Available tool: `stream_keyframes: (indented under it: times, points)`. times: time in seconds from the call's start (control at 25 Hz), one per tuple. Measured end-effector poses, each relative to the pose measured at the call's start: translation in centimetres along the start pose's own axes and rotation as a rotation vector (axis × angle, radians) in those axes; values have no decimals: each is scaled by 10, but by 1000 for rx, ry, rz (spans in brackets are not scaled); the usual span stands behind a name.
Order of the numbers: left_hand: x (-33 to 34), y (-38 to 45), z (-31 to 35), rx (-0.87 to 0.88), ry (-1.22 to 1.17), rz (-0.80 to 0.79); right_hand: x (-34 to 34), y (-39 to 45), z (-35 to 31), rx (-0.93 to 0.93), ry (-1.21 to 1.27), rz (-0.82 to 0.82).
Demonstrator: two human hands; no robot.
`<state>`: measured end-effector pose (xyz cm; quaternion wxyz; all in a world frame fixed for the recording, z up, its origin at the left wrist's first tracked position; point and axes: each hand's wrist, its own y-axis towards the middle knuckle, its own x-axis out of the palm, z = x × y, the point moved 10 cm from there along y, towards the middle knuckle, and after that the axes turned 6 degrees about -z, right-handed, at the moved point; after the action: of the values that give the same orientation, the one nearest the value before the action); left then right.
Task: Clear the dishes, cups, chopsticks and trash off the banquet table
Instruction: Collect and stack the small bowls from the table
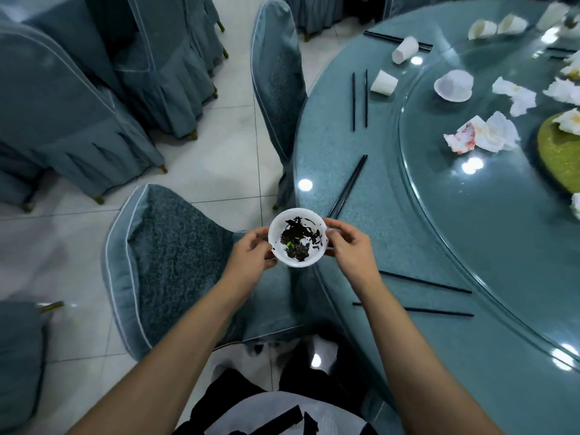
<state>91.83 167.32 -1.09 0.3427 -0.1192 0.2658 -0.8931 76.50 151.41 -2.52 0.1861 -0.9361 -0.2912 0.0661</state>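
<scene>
Item in hand: bowl (297, 237), white, dark leftovers inside, held level just off the table (361, 246) edge, above the gap between table and chair (175, 246). I have my left hand (251, 254) curled on its left rim and my right hand (346, 246) curled on its right rim, fingers wrapped round the wall.

Step, as I judge it: one dish lifted, not yet put down anywhere.

Remaining on the table: chopsticks (346, 189) near the edge, more pairs beside them; tipped cups (383, 83); crumpled napkins (483, 135) on the glass turntable (439, 196).

Next calls for: somewhere to drop the bowl; none visible.
</scene>
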Motion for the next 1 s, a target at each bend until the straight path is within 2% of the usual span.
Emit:
stream_keyframes:
  times: [0.2, 0.56, 0.76, 1.0]
  points:
    - [-53, -29, 36, 65, -34, 13, 57, -11, -38, -81, -67, -41]
    - [-179, -85, 99, 206, -30, 25, 184, -54, -103, -232, -21, -103]
    - [-253, -108, 119, 268, -26, 3, 254, -79, -112, -243, -8, -66]
    - [-339, -118, 120, 264, -21, 31, 339, -102, -115, -242, -32, -82]
